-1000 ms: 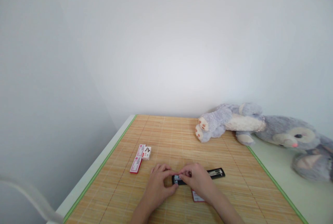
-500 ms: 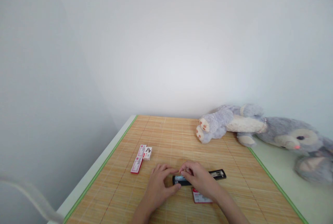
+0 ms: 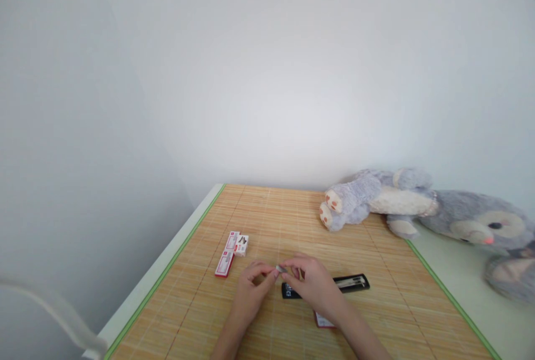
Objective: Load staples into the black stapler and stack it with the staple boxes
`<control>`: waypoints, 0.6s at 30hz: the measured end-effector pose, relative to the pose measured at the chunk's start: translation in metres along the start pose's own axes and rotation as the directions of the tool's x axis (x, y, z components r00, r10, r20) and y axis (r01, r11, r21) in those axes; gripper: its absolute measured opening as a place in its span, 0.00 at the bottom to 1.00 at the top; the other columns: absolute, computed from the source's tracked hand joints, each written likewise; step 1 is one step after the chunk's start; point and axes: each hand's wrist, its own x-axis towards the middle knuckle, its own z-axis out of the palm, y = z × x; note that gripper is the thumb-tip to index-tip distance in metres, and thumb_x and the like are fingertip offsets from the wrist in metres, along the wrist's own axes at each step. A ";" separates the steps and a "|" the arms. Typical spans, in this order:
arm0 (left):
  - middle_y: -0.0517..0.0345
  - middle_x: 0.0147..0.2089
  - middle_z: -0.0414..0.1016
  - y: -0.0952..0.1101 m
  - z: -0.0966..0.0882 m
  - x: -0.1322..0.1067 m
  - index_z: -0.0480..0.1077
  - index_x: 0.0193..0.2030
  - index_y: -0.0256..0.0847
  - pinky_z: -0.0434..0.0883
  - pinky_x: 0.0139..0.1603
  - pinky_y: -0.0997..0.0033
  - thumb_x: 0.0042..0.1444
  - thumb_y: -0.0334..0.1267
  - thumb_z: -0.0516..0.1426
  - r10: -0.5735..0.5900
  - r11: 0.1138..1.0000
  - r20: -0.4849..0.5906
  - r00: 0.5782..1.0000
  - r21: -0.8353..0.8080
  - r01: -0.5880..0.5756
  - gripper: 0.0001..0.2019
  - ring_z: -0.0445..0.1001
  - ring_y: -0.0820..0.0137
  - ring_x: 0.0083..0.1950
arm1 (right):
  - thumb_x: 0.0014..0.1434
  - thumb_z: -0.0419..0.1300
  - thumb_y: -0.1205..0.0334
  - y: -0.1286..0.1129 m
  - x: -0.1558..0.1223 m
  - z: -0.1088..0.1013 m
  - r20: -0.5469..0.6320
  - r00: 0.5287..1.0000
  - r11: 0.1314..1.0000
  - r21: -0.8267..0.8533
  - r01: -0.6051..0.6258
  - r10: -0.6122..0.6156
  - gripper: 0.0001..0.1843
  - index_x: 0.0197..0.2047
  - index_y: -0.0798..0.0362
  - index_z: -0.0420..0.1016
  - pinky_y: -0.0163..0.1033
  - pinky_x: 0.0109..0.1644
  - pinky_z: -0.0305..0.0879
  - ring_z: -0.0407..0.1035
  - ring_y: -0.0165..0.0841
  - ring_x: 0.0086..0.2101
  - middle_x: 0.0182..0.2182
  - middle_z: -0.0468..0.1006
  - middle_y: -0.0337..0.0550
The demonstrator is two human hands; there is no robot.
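Observation:
My left hand (image 3: pixel 249 288) and my right hand (image 3: pixel 310 283) meet above the bamboo mat (image 3: pixel 292 226), fingertips pinched together on a small silvery strip of staples (image 3: pixel 281 268). Just below and to the right lies a black stapler (image 3: pixel 334 285), opened out flat, its left end partly under my right hand. A red and white staple box (image 3: pixel 324 321) peeks out beneath my right wrist. Further left on the mat lie two more small red and white boxes (image 3: pixel 232 247).
A grey and cream plush rabbit (image 3: pixel 418 207) lies along the wall at the back right, partly off the mat. The mat has a green border (image 3: pixel 167 276); the white table edge (image 3: pixel 137 304) runs along the left. A pale blurred band (image 3: pixel 50 304) crosses the lower left.
Both hands have lifted off the stapler and moved slightly up, now pinching a small strip of staples between them. The stapler lies uncovered. The view has shifted a little to the left.

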 end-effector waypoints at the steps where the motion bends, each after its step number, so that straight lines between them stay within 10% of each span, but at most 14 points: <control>1: 0.57 0.36 0.80 0.000 0.000 0.000 0.80 0.36 0.46 0.73 0.47 0.63 0.66 0.53 0.57 0.001 1.000 0.001 1.000 0.000 -0.001 0.17 0.76 0.65 0.42 | 0.63 0.63 0.58 0.000 -0.001 -0.002 0.001 1.000 1.000 -0.020 -0.001 0.001 0.09 0.43 0.48 0.84 0.35 0.38 0.60 0.68 0.32 0.32 0.29 0.75 0.37; 12: 0.60 0.48 0.78 0.017 0.010 -0.005 0.80 0.45 0.56 0.62 0.58 0.54 0.43 0.47 0.74 -0.011 0.968 0.169 0.986 0.250 -0.032 0.20 0.71 0.56 0.54 | 0.59 0.64 0.62 0.012 -0.021 -0.027 0.085 0.994 0.979 -0.197 -0.057 0.075 0.07 0.39 0.45 0.84 0.34 0.36 0.56 0.68 0.30 0.31 0.29 0.75 0.35; 18: 0.62 0.48 0.77 0.023 0.011 -0.003 0.80 0.47 0.61 0.59 0.57 0.57 0.47 0.45 0.72 -0.040 0.943 0.215 0.976 0.332 -0.035 0.18 0.70 0.58 0.55 | 0.59 0.64 0.63 0.015 -0.024 -0.019 0.101 0.990 0.968 -0.242 -0.074 0.101 0.08 0.39 0.44 0.85 0.34 0.35 0.53 0.68 0.30 0.31 0.29 0.76 0.35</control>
